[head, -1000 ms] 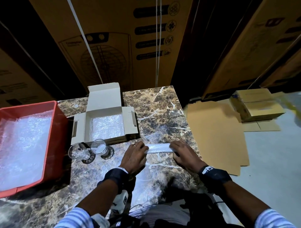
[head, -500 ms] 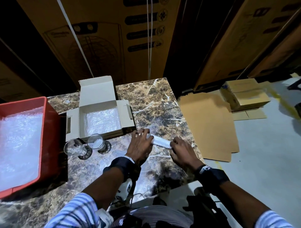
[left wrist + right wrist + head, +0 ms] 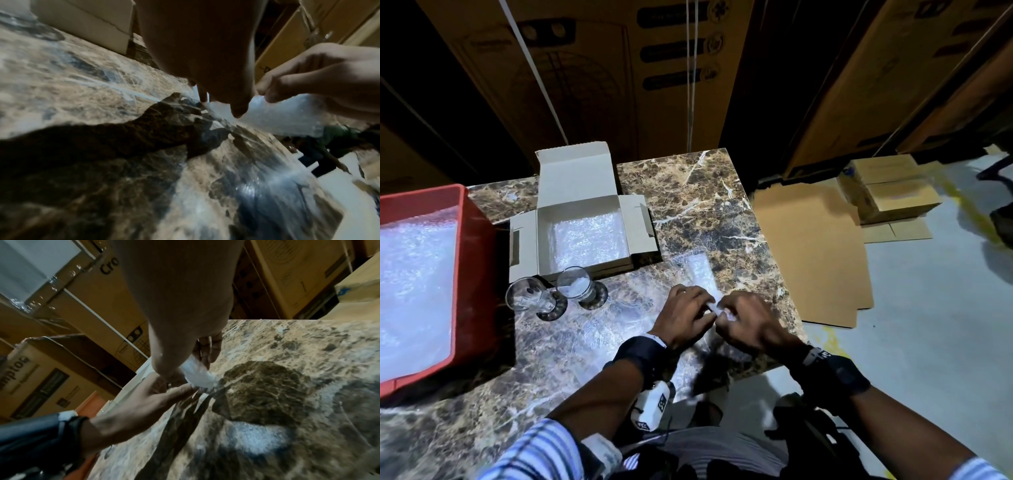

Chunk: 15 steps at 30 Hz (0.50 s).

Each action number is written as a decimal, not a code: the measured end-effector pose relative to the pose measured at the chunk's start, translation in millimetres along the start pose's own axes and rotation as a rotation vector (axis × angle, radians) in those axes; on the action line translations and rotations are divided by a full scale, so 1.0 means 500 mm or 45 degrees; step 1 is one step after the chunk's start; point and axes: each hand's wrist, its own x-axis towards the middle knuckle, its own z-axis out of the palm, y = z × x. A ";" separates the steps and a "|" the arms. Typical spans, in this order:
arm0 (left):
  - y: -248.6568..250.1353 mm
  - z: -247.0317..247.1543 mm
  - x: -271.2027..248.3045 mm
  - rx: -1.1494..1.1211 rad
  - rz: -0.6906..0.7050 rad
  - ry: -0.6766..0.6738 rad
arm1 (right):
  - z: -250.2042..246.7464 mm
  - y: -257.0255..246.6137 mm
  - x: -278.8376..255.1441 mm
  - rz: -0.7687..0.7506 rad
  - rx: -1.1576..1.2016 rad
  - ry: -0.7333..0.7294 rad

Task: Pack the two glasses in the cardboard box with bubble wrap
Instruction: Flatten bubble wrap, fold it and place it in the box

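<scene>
Both hands meet at the near end of a folded strip of bubble wrap (image 3: 700,274). The left hand (image 3: 685,317) pinches it, and the right hand (image 3: 748,325) pinches it too, so each grip is grasping the wrap. The strip points toward 12 o'clock on the tabletop (image 3: 709,192). At 9 o'clock stand the two glasses (image 3: 551,291), unwrapped. At 11 o'clock sits the open cardboard box (image 3: 582,192), already lined. A hard tug could make an elbow swing and knock a glass over.
</scene>
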 end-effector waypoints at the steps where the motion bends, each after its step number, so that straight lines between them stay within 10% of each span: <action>1: 0.005 -0.001 -0.002 -0.096 -0.068 0.018 | -0.009 -0.005 0.003 -0.020 0.081 0.009; 15: 0.029 -0.020 0.001 -0.755 -0.550 0.140 | -0.023 0.029 0.065 0.102 0.933 -0.131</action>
